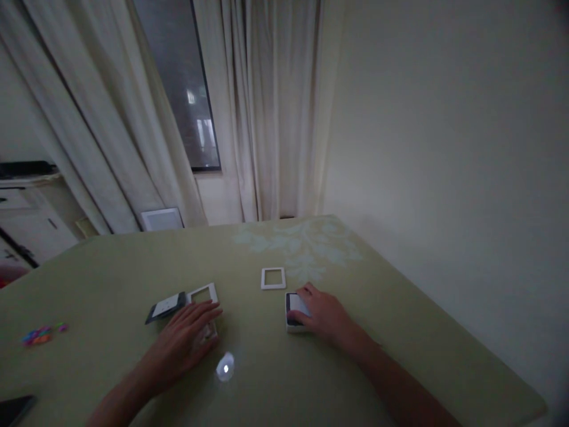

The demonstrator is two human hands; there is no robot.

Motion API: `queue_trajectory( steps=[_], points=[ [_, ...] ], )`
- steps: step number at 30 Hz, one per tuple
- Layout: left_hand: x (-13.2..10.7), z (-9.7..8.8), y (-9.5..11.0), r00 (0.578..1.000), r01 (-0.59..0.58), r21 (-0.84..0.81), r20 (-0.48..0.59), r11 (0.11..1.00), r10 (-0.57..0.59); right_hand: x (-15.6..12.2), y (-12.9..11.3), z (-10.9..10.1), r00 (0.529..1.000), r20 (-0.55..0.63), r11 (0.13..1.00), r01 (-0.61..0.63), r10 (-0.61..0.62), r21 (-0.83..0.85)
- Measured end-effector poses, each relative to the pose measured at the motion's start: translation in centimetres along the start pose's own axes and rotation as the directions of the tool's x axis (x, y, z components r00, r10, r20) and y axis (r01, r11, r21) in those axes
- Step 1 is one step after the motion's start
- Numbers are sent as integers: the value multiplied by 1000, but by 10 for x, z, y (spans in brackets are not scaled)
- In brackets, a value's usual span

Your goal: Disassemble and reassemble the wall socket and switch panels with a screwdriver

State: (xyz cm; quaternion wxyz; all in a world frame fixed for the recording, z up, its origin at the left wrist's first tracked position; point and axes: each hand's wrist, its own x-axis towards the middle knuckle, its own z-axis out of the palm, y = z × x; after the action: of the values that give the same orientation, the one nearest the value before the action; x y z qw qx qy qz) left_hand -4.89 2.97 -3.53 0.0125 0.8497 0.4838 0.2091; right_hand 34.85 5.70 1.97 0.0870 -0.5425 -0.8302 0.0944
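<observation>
My left hand (184, 335) lies with fingers stretched out over a pale box-like piece (210, 333), mostly covered by the palm and fingers. Just beyond its fingertips is a white square frame (214, 293), partly hidden. A dark flat piece with a white panel (166, 305) leans at a tilt beside that frame, left of the fingers. My right hand (324, 314) has its thumb and fingers closed about a small white box (297, 330), which holds a dark-edged piece with a pale face (297, 303). Another white square frame (272, 287) lies flat beyond the box.
Small coloured pieces (39, 336) lie at the left of the green-covered table (258, 397). A dark flat object (16, 409) is at the lower left edge. A bright round spot (225, 367) shows between the hands. A wall (444, 148) borders the right side.
</observation>
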Motion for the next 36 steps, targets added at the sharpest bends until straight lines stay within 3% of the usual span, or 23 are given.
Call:
queue_trajectory(
  steps=[3,7,9,12,15,18,20,23,26,29,32,36],
  points=[
    [-2,1,31,1000,-30,-40,3,999,30,-7,-15,6,997,18,995,71,-73,67],
    [6,17,100,989,-61,-220,117,974,89,-17,-29,11,971,52,961,220,-232,169],
    [16,27,129,978,-4,-272,199,962,61,-20,-29,10,969,-21,942,244,-246,229],
    [31,33,154,956,112,-306,294,945,-18,-20,-21,0,943,-288,883,271,-164,383],
    [35,23,155,946,143,-370,323,918,-17,-19,-7,-21,838,-543,709,350,55,612],
    [27,7,141,932,188,-388,360,902,-39,-18,-2,-46,753,-590,340,495,292,800],
    [21,2,134,927,205,-390,372,898,-50,-13,-10,-61,757,-551,91,558,351,825],
    [19,6,135,941,198,-398,334,896,-60,5,-36,-69,813,-480,-141,545,331,827],
    [25,15,146,950,197,-396,302,897,-75,26,-68,-57,884,-400,-263,456,241,850],
    [29,16,150,948,195,-429,314,882,-57,38,-90,-38,934,-326,-315,357,148,879],
    [28,10,144,941,215,-478,335,852,-49,39,-96,-26,955,-261,-354,295,143,887],
    [25,1,133,923,242,-506,383,828,-35,36,-90,-26,950,-261,-352,307,173,884]
  ],
)
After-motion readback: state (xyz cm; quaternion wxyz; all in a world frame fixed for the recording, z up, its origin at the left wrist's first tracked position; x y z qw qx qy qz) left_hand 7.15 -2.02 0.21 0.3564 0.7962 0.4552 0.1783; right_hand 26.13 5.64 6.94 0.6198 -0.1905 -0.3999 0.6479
